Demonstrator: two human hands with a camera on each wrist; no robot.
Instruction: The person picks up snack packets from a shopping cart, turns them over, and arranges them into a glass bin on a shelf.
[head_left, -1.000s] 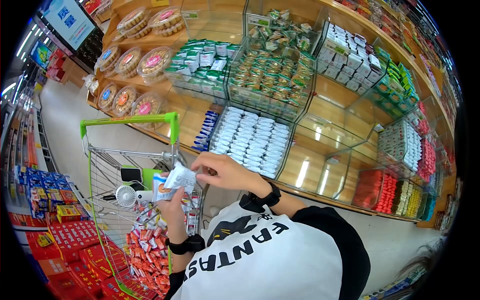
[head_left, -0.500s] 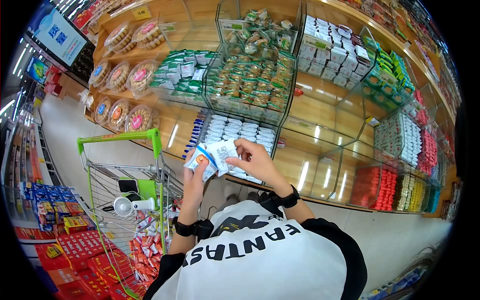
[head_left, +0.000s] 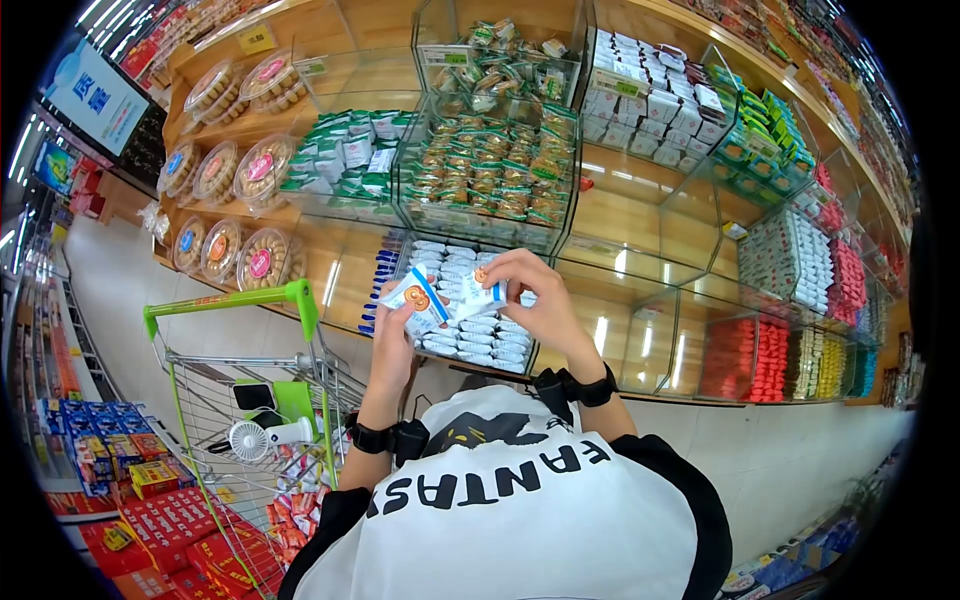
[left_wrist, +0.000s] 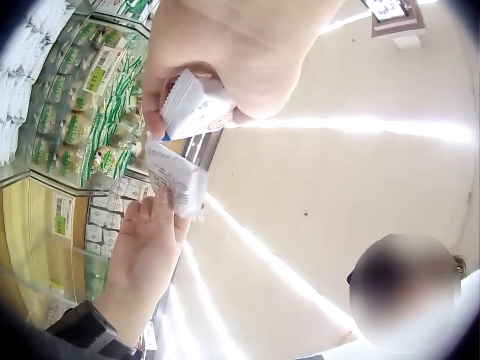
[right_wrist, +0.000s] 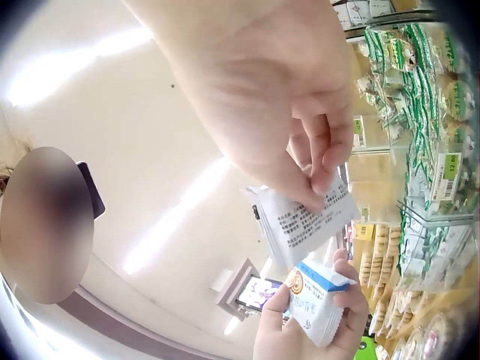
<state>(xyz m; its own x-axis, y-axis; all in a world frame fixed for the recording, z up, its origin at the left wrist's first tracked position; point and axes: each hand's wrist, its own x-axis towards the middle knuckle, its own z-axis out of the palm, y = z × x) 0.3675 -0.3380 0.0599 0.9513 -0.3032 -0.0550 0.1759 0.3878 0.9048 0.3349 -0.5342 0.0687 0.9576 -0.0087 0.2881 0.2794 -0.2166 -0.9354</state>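
In the head view my left hand (head_left: 392,345) pinches a white and blue packet (head_left: 416,301) with a round biscuit picture on its front. My right hand (head_left: 540,300) pinches a second white packet (head_left: 482,292) just beside it, over the bin of white packets (head_left: 478,338). The right wrist view shows printed text on the back of the second packet (right_wrist: 300,225), held between thumb and fingertips, and the first packet (right_wrist: 313,300) close below it. In the left wrist view the two packets nearly meet.
A shopping cart (head_left: 235,298) with a small white fan (head_left: 249,440) and red-and-white packets stands at the left. Glass bins of green packets (head_left: 350,155) and red packets (head_left: 750,360) line the shelf. Round tubs (head_left: 265,258) sit at the shelf's left end.
Both hands have moved right, away from the cart and over the white-packet bin. The packets, overlapping earlier, are now held more side by side, and the left one's biscuit picture faces up more.
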